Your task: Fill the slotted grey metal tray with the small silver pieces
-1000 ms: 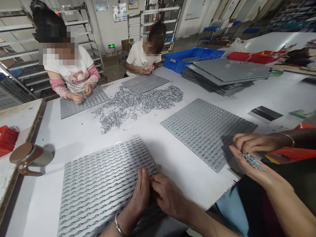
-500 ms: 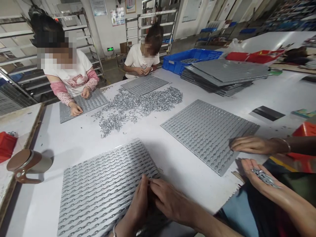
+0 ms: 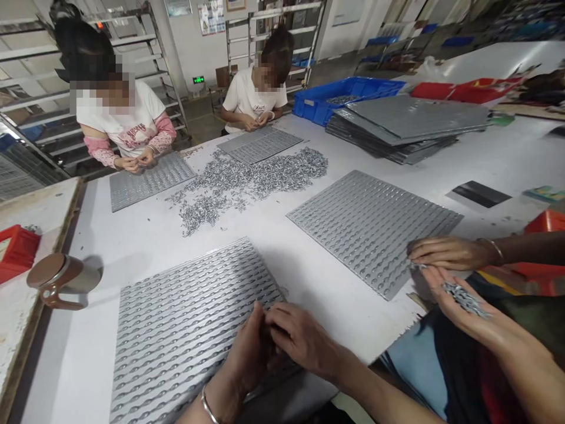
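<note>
My left hand (image 3: 246, 353), with a bangle at its wrist, is half closed above the near right part of a grey tray (image 3: 189, 318). That tray carries rows of small oval bumps or pieces. Bent fingers of my right hand (image 3: 300, 338) meet the left fingertips, and what lies between them is hidden. Both hands are closed. Farther off, a heap of small silvery oval pieces (image 3: 286, 174) is spread on the white table (image 3: 145, 241).
At right, a co-worker's hands (image 3: 468, 294) work over another grey tray (image 3: 371, 229), one palm holding silvery pieces. Two people sit across with trays. A brown-lidded mug (image 3: 66, 280) stands left. Stacked grey trays (image 3: 410, 126) and a blue crate (image 3: 348, 97) are at the back right.
My hands keep together over the tray with little movement. The co-worker's hands at right come together. The person at far left lifts a hand from the tray and joins both hands.
</note>
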Motion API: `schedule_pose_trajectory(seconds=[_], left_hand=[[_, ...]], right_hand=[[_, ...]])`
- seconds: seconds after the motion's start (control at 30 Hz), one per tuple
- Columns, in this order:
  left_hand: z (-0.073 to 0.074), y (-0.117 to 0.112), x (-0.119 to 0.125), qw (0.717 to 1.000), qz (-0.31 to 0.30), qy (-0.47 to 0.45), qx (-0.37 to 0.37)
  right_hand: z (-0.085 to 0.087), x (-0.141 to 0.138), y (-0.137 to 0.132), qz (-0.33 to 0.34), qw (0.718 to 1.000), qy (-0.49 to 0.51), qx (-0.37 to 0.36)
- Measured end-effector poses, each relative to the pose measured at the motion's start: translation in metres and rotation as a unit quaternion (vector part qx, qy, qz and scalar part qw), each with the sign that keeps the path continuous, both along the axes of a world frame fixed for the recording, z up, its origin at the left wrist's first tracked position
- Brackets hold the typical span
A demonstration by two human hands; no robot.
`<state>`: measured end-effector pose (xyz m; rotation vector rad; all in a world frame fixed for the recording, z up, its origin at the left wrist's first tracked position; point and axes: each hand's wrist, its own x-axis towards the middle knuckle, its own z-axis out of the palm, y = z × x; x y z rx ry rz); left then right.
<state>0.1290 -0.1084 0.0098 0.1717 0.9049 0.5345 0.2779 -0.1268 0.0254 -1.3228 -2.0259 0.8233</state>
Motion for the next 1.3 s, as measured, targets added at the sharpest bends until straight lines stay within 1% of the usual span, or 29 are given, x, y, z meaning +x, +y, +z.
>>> schedule_pose_trajectory(seconds=[0.1, 0.17, 0.2, 0.27, 0.33, 0.4, 0.47, 0.53, 0.63, 0.7, 0.8, 0.93, 1.03, 1.13, 1.23, 1.3], left_hand=[[0.001, 0.002, -0.002, 0.997, 0.039, 0.013, -0.067], [-0.001, 0.001, -0.004, 0.996, 0.061, 0.041, -0.059], [-0.003, -0.001, -0.005, 0.995, 0.069, 0.056, -0.039], [-0.007, -0.004, -0.007, 0.996, 0.062, 0.069, 0.011], [-0.01, -0.006, -0.008, 0.996, 0.034, 0.062, 0.06], [-0.012, -0.007, -0.008, 0.992, 0.017, 0.065, 0.111], [-0.014, -0.006, -0.01, 0.986, 0.015, 0.084, 0.146], [-0.014, -0.003, -0.011, 0.981, 0.013, 0.108, 0.161], [-0.013, 0.002, -0.015, 0.977, 0.026, 0.129, 0.168], [-0.012, 0.006, -0.016, 0.979, 0.043, 0.117, 0.159], [-0.01, 0.011, -0.016, 0.987, 0.066, 0.077, 0.123], [-0.009, 0.013, -0.014, 0.991, 0.086, 0.05, 0.093], [-0.008, 0.011, -0.013, 0.991, 0.088, 0.046, 0.095], [-0.007, 0.009, -0.013, 0.989, 0.089, 0.056, 0.108], [-0.007, 0.008, -0.013, 0.984, 0.1, 0.069, 0.127], [-0.008, 0.006, -0.013, 0.983, 0.1, 0.069, 0.137]], right_hand=[[-0.01, 0.011, 0.006, -0.105, 0.992, 0.062, -0.027], [-0.019, 0.021, 0.015, -0.16, 0.984, 0.074, -0.036], [-0.023, 0.026, 0.021, -0.17, 0.982, 0.072, -0.04], [-0.033, 0.033, 0.035, -0.163, 0.982, 0.066, -0.065], [-0.041, 0.036, 0.049, -0.143, 0.981, 0.062, -0.112], [-0.047, 0.035, 0.06, -0.138, 0.98, 0.048, -0.136], [-0.049, 0.032, 0.068, -0.14, 0.982, 0.011, -0.124], [-0.049, 0.031, 0.072, -0.134, 0.985, -0.035, -0.101], [-0.048, 0.03, 0.075, -0.12, 0.986, -0.081, -0.086], [-0.049, 0.031, 0.076, -0.129, 0.983, -0.094, -0.087], [-0.051, 0.031, 0.077, -0.153, 0.979, -0.091, -0.104], [-0.052, 0.028, 0.077, -0.152, 0.978, -0.078, -0.122], [-0.053, 0.025, 0.078, -0.162, 0.975, -0.095, -0.121], [-0.051, 0.024, 0.078, -0.157, 0.975, -0.11, -0.113], [-0.042, 0.024, 0.067, -0.159, 0.982, -0.056, -0.089], [-0.033, 0.022, 0.052, -0.131, 0.989, 0.012, -0.066]])
